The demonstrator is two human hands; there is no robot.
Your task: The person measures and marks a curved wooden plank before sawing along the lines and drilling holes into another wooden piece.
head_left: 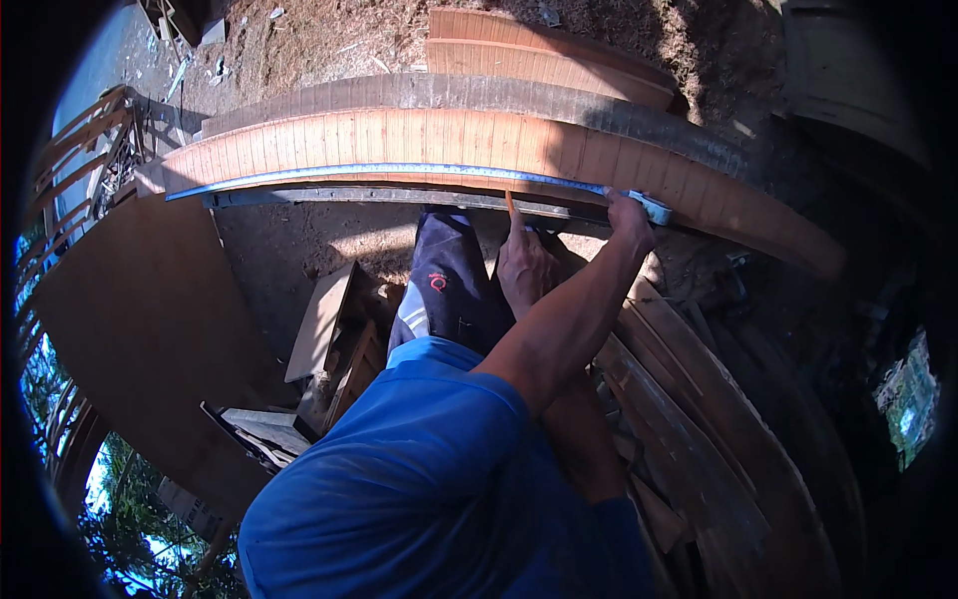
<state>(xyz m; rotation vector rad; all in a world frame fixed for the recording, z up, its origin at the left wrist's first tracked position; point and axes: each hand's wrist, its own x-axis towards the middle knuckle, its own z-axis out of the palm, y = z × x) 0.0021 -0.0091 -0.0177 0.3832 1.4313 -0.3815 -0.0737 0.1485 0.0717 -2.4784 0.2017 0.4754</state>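
Note:
My left hand (627,216) reaches across to the right, gripping a white tape measure (653,208) at the near edge of a long, curved, pale reddish wooden board (449,136). The extended blade (379,171) runs leftward along that board to its left end. My right hand (524,262), crossed beneath my left forearm, holds a thin orange pencil (510,203) upright in the picture, its tip at the board's near edge just below the blade. A darker rail runs under this edge, and a weathered grey curved plank (419,92) lies along the far side.
More reddish boards (539,50) lie on shaving-strewn ground beyond. A large plywood sheet (140,319) fills the left, beside slatted timber frames (75,150). Offcuts (321,317) lie by my legs, and long planks (709,439) are stacked at lower right. Dark shadow covers the far right.

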